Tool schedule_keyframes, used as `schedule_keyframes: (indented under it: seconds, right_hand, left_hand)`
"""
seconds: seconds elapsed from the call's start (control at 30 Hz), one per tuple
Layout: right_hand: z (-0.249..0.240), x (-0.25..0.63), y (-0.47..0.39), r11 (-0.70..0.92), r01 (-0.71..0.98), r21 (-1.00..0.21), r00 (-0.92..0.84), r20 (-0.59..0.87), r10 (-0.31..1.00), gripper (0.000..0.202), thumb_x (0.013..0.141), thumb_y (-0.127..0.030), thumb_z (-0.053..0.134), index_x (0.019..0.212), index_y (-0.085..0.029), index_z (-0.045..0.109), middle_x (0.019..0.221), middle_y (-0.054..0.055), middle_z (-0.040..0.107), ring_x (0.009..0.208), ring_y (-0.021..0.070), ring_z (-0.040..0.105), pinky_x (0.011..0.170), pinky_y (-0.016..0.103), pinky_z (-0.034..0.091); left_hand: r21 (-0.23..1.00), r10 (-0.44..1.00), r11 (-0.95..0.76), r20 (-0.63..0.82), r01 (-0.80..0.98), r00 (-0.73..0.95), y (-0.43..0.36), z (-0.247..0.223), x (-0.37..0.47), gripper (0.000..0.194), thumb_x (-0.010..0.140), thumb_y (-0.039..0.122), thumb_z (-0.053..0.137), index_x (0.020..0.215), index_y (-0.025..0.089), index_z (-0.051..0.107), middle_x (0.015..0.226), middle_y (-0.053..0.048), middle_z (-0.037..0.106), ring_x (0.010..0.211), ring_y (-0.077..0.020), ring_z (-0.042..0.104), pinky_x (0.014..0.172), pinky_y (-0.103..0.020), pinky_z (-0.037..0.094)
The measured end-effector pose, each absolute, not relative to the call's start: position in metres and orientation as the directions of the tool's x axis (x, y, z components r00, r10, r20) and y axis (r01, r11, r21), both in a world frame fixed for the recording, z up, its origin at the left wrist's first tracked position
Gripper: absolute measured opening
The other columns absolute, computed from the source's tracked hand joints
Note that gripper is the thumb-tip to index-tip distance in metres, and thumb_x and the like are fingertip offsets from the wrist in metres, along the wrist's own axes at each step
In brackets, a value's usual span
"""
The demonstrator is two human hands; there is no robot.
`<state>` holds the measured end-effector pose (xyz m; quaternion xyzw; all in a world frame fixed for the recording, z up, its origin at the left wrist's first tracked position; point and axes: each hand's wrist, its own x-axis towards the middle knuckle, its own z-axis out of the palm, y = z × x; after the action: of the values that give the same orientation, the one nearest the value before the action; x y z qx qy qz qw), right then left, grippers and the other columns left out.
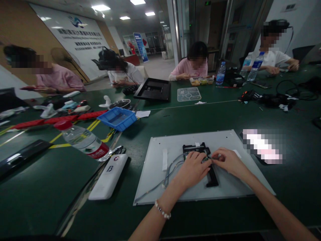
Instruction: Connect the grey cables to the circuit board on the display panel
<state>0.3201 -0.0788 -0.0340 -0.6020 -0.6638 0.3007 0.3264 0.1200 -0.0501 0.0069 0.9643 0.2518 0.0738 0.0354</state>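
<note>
Bracket (212,178) lies on panel (230,187), partly beneath your curled left hand (197,167); curled right hand (229,161) adjoins; apertures, holds indiscernible.

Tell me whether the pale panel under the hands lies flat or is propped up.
Flat: the pale panel lies broad side up on the green table, the black bracket resting on top, and no prop shows.
</note>
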Motion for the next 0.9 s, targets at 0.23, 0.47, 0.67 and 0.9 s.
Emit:
schedule_keyframes:
  seconds: [0.23, 0.47, 0.67, 0.9]
  right_hand:
    - [-0.039, 0.323, -0.076, 0.107, 0.597, -0.795, -0.092, 0.065, 0.994, 0.014, 0.074, -0.025, 0.059, 0.085, -0.019, 0.067, 0.084, 0.005, 0.062, 0.068, 0.0158, 0.058, 0.062, 0.029, 0.048]
    - [-0.043, 0.328, -0.074, 0.125, 0.55, -0.826, -0.075, 0.1, 0.992, 0.015, 0.076, -0.027, 0.056, 0.084, -0.02, 0.067, 0.084, 0.004, 0.064, 0.072, 0.0166, 0.06, 0.064, 0.029, 0.047]
    - [-0.045, 0.331, -0.074, 0.114, 0.529, -0.841, -0.028, 0.117, 0.993, 0.015, 0.075, -0.028, 0.056, 0.083, -0.021, 0.067, 0.086, 0.004, 0.065, 0.075, 0.0177, 0.061, 0.066, 0.03, 0.048]
    - [-0.041, 0.332, -0.075, 0.116, 0.542, -0.832, -0.001, 0.137, 0.991, 0.017, 0.076, -0.026, 0.053, 0.086, -0.021, 0.066, 0.089, 0.005, 0.066, 0.071, 0.0167, 0.06, 0.064, 0.029, 0.046]
  left_hand:
    - [0.067, 0.486, -0.874, 0.13, 0.481, 0.864, -0.049, 0.007, 0.119, 0.026, 0.091, 0.032, 0.044, 0.115, 0.024, 0.05, 0.113, -0.005, 0.048, 0.103, -0.0214, 0.044, 0.091, -0.038, 0.034]
    - [0.108, 0.49, -0.871, 0.142, 0.479, 0.86, -0.048, 0.008, 0.118, 0.038, 0.091, 0.032, 0.044, 0.127, 0.023, 0.041, 0.112, -0.005, 0.051, 0.103, -0.0211, 0.046, 0.091, -0.038, 0.034]
    - [0.204, 0.6, -0.8, 0.245, 0.565, 0.761, -0.026, 0.017, 0.1, 0.033, 0.091, 0.026, 0.043, 0.123, 0.023, 0.045, 0.114, -0.005, 0.052, 0.104, -0.0202, 0.048, 0.09, -0.038, 0.038]
    - [0.303, 0.797, -0.591, 0.362, 0.748, 0.483, 0.017, 0.023, 0.035, 0.03, 0.085, 0.019, 0.048, 0.114, 0.021, 0.053, 0.11, -0.007, 0.052, 0.103, -0.0212, 0.051, 0.091, -0.038, 0.041]
